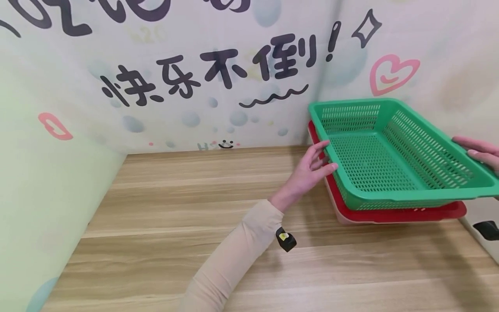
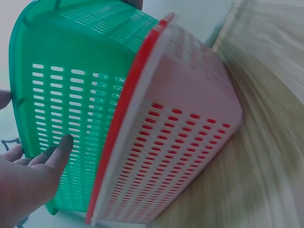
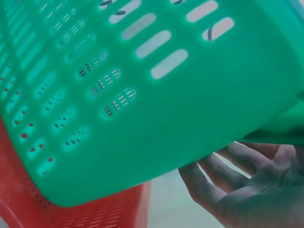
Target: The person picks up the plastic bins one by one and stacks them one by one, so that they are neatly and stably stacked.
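Observation:
A green slotted plastic basket (image 1: 378,162) is tilted at the right of the head view, partly inside a red basket with a pale outer side (image 1: 409,215). My left hand (image 1: 308,171) holds its left rim, and in the left wrist view the fingers (image 2: 61,153) lie along the slotted wall. At the opposite rim my right hand (image 1: 481,152) grips from the right, cut off by the frame edge. The right wrist view shows those fingers (image 3: 204,187) under the green edge, where the red basket (image 3: 102,209) sits lower. Nothing lies in the green basket.
Both baskets are over a wood-grain table (image 1: 163,234), near its back right. A white printed cloth (image 1: 187,117) with black lettering hangs behind, and a pale green wall (image 1: 46,182) borders the left side. Black devices (image 1: 286,239) sit at the wrists.

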Demonstrator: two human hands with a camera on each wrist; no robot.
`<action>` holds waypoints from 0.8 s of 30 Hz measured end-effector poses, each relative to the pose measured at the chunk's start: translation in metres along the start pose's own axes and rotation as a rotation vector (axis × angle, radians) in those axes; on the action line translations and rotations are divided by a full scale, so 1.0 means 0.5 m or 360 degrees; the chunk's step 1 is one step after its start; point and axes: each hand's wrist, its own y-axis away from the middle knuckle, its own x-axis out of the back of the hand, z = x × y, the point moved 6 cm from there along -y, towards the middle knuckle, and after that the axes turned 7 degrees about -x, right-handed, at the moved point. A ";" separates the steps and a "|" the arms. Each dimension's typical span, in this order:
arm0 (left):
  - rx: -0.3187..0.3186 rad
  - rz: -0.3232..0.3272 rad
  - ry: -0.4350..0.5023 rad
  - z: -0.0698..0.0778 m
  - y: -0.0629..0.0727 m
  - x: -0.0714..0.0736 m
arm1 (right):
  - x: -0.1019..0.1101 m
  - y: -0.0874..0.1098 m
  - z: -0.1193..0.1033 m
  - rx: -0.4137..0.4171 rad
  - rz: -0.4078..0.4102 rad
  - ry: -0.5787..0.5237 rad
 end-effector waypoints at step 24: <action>0.0062 0.0095 -0.0494 -0.065 0.028 0.059 | -0.014 -0.020 0.066 0.0180 -0.0113 -0.0390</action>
